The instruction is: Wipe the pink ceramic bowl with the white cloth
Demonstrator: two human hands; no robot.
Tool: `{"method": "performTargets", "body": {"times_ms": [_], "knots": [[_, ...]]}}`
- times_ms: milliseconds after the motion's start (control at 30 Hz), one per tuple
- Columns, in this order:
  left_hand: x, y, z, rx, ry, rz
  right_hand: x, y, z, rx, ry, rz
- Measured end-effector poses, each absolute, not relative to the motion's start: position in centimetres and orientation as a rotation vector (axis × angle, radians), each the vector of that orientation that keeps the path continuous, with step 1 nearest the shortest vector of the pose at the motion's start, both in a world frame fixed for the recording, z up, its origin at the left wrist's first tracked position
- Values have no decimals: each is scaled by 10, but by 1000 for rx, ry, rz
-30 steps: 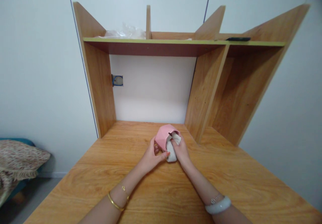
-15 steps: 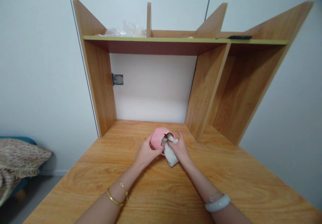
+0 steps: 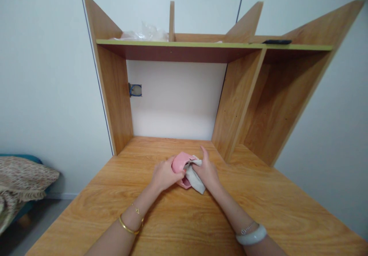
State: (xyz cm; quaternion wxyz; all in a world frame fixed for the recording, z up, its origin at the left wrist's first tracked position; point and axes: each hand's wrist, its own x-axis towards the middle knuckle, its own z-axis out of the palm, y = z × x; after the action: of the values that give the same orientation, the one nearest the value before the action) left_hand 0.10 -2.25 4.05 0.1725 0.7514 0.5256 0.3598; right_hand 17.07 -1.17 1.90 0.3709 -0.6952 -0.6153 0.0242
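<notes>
A pink faceted pot [image 3: 180,161] is tilted on its side above the desk, its opening turned to the right. My left hand [image 3: 166,174] grips it from the left, thumb along the rim. With my right hand [image 3: 207,171] I hold a pale grey cloth [image 3: 195,179] against the pot's mouth; part of the cloth is inside and part hangs down from the rim. The right index finger points up, while the other fingertips are hidden in the cloth and the opening.
The wooden desk [image 3: 178,225] carries a hutch with upright panels [image 3: 244,106]. Clear plastic wrapping [image 3: 143,33] and a dark flat object [image 3: 277,41] lie on its upper shelf. An uncovered wall socket [image 3: 136,90] shows at the back left. A patterned throw [image 3: 25,179] lies at far left.
The pot has come slightly lower and its opening has turned a little more toward me. The cloth moved with my right hand, which shifted slightly down and right.
</notes>
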Motion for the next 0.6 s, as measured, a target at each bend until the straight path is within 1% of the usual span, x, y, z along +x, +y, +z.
{"method": "performTargets", "body": {"times_ms": [133,333,467,600], "knots": [[-1,-24,44,2193,1487,988,169,-14,20,-1721,-1659,93],[-1,-16,33,2075,1399,1053,173,-3,5,-1510,-1628,319],[-2,-5,22,1878,1247,1186,174,3,-3,-1453,-1530,395],[1,0,15,1715,1000,1224,173,7,-7,-1421,-1396,398]]}}
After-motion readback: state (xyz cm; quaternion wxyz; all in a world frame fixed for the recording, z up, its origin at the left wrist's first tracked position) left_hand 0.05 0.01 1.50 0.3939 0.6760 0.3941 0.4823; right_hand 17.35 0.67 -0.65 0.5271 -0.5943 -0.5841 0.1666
